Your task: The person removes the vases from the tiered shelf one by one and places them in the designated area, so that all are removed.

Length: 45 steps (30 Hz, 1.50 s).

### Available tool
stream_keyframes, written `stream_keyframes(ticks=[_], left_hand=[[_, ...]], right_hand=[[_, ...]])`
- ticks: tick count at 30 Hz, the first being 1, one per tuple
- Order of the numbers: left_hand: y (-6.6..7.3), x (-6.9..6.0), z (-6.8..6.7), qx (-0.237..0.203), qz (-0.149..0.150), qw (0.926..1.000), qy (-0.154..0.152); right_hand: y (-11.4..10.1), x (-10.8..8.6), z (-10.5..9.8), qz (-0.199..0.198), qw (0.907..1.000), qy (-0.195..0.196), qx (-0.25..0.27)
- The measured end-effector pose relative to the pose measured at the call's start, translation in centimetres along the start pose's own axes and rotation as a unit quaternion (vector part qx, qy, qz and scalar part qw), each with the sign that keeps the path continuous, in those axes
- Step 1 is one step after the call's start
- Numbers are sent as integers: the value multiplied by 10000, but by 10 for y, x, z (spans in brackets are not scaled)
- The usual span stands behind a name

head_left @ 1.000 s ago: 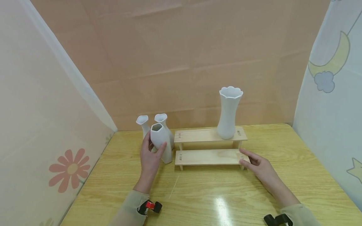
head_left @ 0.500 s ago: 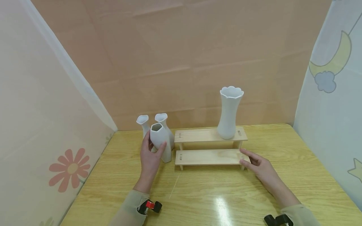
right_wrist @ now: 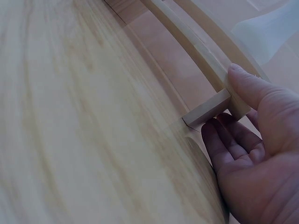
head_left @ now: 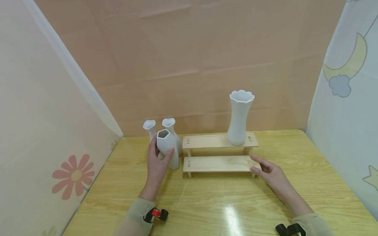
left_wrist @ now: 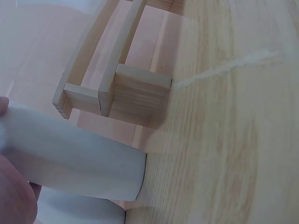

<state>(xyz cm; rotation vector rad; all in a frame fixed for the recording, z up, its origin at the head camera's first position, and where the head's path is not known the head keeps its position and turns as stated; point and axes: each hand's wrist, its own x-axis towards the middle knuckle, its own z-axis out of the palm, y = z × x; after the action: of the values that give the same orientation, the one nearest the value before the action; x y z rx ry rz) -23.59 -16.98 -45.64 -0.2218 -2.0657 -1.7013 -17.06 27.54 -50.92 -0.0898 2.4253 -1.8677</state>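
1/4 shelved: tall vase (head_left: pixel 237 123) on upper shelf (head_left: pixel 205 141). Front vase (head_left: pixel 167 143), on tbl (head_left: pixel 203 200), gripped by L hand (head_left: pixel 156 165); back-L vase (head_left: pixel 150 126), back-R vase (head_left: pixel 176 134) unshelved. Lower shelf (head_left: pixel 218 164), R end, pinched by R hand (head_left: pixel 273 176).

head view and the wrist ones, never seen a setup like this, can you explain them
No robot here: each grip is simply a person's bare hand. The wide picture comes from a camera on the head; the other two, from one on each wrist. On the table stands a two-step wooden stand with a tall white vase on its upper step. The left grip holds an angular white vase, with two more white vases behind it. The right grip pinches the right end of the lower step.
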Motion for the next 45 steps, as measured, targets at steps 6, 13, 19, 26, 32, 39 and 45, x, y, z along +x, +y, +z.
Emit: stream_keyframes(ticks=[6,13,19,26,32,39,45], left_hand=[[0,1,-1,-14,56,10000,-27],[6,1,-2,-19,77,9999,130],[29,2,-3,152,504,9979,387],[63,1,0,813,1316,9840,886],[101,1,27,454,1911,9790,551],[129,6,67,326,1405,9884,-480],[133,16,103,289,862,9902,-1056]], right_hand=[[0,1,0,31,10000,3,1],[-1,1,0,12,10000,-24,15],[-2,1,-1,40,10000,-33,75],[-2,0,-2,38,10000,-60,70],[-1,0,0,24,9999,-68,73],[0,4,5,7,10000,-53,77],[1,7,6,65,10000,-29,53]])
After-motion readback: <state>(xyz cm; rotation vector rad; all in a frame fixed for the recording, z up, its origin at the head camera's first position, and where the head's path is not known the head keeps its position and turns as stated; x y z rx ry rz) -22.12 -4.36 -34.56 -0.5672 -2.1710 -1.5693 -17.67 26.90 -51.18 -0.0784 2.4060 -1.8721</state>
